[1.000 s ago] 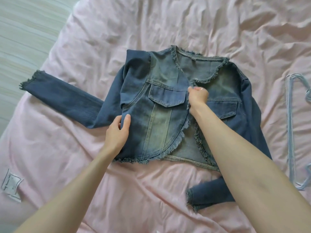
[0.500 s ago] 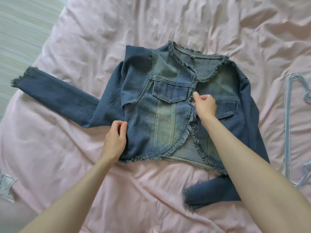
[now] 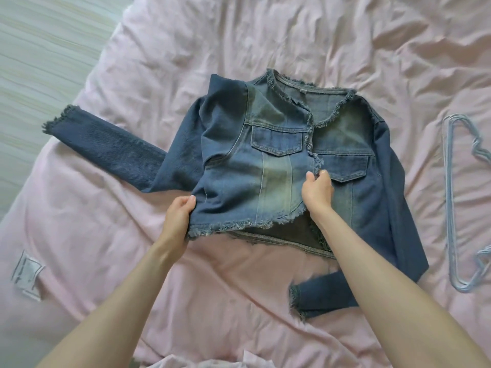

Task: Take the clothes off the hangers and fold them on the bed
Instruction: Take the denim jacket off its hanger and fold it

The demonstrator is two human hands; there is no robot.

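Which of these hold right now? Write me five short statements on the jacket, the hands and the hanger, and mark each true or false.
1. The denim jacket lies on the pink bed. True.
2. The left hand grips the jacket's side edge near the hem. True.
3. The right hand rests flat on the sheet. False: it pinches the frayed front edge.
4. The hanger is inside the jacket. False: it lies apart, on the bed.
5. Both sleeves are folded across the chest. False: both lie outside the body.
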